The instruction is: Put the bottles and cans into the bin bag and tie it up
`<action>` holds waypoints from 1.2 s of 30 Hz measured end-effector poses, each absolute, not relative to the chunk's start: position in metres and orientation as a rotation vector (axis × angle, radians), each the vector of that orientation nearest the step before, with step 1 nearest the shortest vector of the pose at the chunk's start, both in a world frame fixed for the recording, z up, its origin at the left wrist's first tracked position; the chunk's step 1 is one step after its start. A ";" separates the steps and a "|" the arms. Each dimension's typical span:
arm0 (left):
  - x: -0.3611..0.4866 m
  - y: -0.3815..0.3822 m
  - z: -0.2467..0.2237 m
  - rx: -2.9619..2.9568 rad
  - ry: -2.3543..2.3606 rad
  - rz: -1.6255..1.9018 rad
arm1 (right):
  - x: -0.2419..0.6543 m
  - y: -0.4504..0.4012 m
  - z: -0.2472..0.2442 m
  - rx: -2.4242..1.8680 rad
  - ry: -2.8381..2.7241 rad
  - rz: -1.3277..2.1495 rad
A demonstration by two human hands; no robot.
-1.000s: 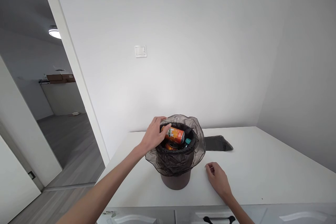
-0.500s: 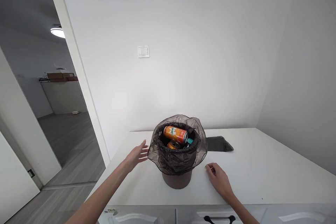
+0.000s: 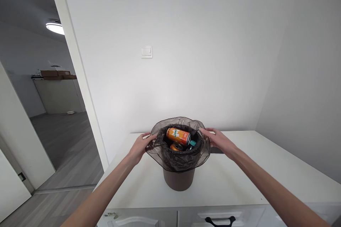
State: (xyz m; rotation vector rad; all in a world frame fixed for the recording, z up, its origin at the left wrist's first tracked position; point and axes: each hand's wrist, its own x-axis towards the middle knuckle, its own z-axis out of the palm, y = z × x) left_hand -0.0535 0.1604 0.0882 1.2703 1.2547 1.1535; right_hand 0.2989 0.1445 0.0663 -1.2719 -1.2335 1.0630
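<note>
A brown trash bin [image 3: 178, 181] stands on the white cabinet top, lined with a dark see-through garbage bag [image 3: 177, 163] whose flared edge hangs over the rim. Inside lie an orange soda can [image 3: 178, 136] on its side, a second orange can [image 3: 176, 147] below it, and a bottle with a teal cap [image 3: 193, 143]. My left hand [image 3: 140, 145] grips the bag's left edge, thumb on top and the other fingers partly hidden underneath. On the right, my right hand [image 3: 217, 139] has the bag's edge between thumb and fingers.
A folded dark plastic piece [image 3: 216, 150] lies on the cabinet top [image 3: 255, 170], mostly hidden behind my right hand. A black drawer handle [image 3: 220, 221] sits on the cabinet front. The wall with a light switch [image 3: 146, 52] rises behind; a doorway is at left.
My right hand has risen from the cabinet top to the bag's right edge. My left hand has moved in from beside the bag and taken hold of its left edge.
</note>
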 end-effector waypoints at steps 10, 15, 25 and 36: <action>-0.056 0.156 0.157 1.596 1.263 1.795 | 0.288 0.100 0.150 -1.354 -1.261 0.429; -0.070 0.143 0.159 1.483 1.281 1.896 | 0.304 0.070 0.139 -1.245 -1.038 0.700; -0.105 0.128 0.118 0.933 1.052 1.661 | 0.345 0.054 0.029 -0.931 -0.700 1.077; -0.106 0.108 0.004 1.798 1.029 0.905 | 0.272 0.057 -0.060 -1.024 -1.144 1.076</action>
